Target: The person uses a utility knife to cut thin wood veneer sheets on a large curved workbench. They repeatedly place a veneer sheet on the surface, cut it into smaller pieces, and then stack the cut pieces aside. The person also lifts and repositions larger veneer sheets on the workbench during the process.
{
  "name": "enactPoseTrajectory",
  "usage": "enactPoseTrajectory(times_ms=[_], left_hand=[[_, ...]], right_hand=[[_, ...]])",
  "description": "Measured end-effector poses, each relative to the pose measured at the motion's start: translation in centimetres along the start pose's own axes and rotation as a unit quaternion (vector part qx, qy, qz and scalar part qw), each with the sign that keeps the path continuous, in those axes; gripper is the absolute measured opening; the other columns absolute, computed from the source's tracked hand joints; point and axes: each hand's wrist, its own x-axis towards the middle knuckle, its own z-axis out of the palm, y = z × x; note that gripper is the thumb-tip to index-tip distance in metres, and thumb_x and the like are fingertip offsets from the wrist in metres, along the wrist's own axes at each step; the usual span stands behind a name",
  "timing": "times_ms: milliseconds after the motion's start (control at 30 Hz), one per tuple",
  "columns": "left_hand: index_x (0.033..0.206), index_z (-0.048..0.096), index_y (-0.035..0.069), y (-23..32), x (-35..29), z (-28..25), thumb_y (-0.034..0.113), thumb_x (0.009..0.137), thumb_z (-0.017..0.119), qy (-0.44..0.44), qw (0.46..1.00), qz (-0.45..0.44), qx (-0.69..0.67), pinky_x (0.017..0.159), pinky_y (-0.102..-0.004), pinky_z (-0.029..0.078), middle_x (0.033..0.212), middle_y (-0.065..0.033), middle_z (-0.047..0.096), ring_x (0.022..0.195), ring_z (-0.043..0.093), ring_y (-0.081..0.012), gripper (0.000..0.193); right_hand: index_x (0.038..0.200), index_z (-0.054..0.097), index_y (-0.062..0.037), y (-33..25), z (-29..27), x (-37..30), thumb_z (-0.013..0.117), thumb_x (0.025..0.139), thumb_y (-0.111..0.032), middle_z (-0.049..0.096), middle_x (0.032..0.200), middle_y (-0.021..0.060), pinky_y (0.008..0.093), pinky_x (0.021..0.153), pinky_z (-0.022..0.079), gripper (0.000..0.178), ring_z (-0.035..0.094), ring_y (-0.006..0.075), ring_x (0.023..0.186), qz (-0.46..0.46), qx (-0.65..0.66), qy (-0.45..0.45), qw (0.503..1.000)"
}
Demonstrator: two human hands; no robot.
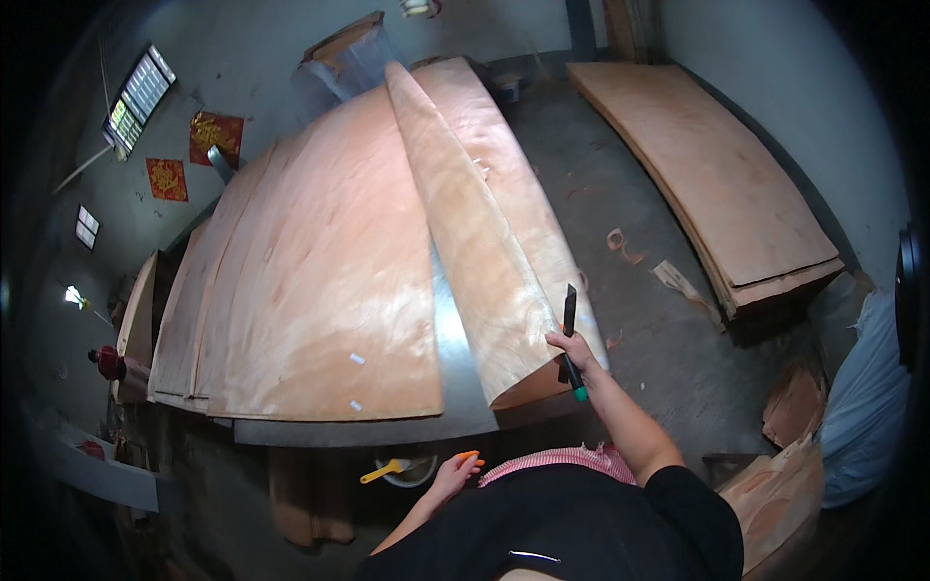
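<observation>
My right hand [575, 351] is closed around a black utility knife [571, 310] with a green end, held upright. Its thumb side also grips the near edge of a thin wood veneer sheet [475, 242], which is folded up into a long curl. Down by my waist, my left hand [451, 476] is closed, with a small orange thing [469, 456] at its fingertips that I cannot make out. Beside it a yellow-handled scraper [381, 472] rests across a bowl [418, 472]. A large flat veneer sheet [320, 281] lies on the metal-topped table [460, 349], left of the curl.
To the right, a stack of veneer sheets [717, 174] stands low, with curled offcuts [678, 281] on the floor nearby. A pale plastic sheet [862, 397] hangs at the right edge. Wrapped material [344, 58] sits beyond the table. More sheets overlap at the table's left.
</observation>
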Motion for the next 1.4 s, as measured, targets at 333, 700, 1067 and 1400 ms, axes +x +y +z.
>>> enactPoseTrajectory(times_ms=[333, 700, 1067, 1400], left_hand=[[0.112, 0.049, 0.003, 6.4, 9.2, 20.2, 0.030, 0.087, 0.045, -0.031, 0.997, 0.000, 0.070, 0.064, -0.0215, 0.042, 0.094, -0.0038, 0.058, 0.075, 0.052, -0.0089, 0.038], [0.111, 0.040, 0.004, 9.7, 26.4, 41.4, 0.059, 0.081, 0.031, 0.042, 0.973, -0.200, -0.107, 0.062, -0.0349, 0.044, 0.093, -0.0119, 0.054, 0.076, 0.053, -0.0203, 0.063], [0.112, 0.042, 0.006, 10.7, 38.9, 52.9, 0.067, 0.078, 0.018, 0.038, 0.912, -0.247, -0.325, 0.061, -0.0397, 0.044, 0.104, -0.0132, 0.051, 0.083, 0.054, -0.0269, 0.074], [0.119, 0.039, 0.005, 6.3, 38.9, 50.9, 0.059, 0.083, 0.023, 0.114, 0.760, -0.172, -0.616, 0.082, -0.0434, 0.044, 0.113, -0.0125, 0.049, 0.101, 0.050, -0.0290, 0.067]], right_hand=[[0.098, 0.054, 0.0021, -6.1, -31.5, -4.3, 0.064, 0.071, -0.013, 0.057, 0.091, 0.0063, 0.0261, 0.074, 0.042, 0.033, 0.054, 0.0133, 0.081, -0.089, 0.025, 0.050, 0.994], [0.096, 0.056, 0.0010, -15.9, -54.5, -7.7, 0.059, 0.073, -0.006, 0.058, 0.089, 0.0048, 0.0251, 0.073, 0.043, 0.025, 0.055, 0.0117, 0.079, -0.107, -0.043, 0.181, 0.977], [0.101, 0.053, 0.0004, -24.7, -60.0, -6.6, 0.058, 0.073, -0.004, 0.057, 0.091, 0.0040, 0.0247, 0.072, 0.044, 0.028, 0.054, 0.0112, 0.080, -0.091, -0.091, 0.219, 0.967], [0.096, 0.056, 0.0003, -22.8, -61.7, -6.1, 0.058, 0.074, -0.007, 0.058, 0.086, 0.0029, 0.0240, 0.069, 0.044, 0.024, 0.055, 0.0103, 0.076, -0.106, -0.136, 0.195, 0.966]])
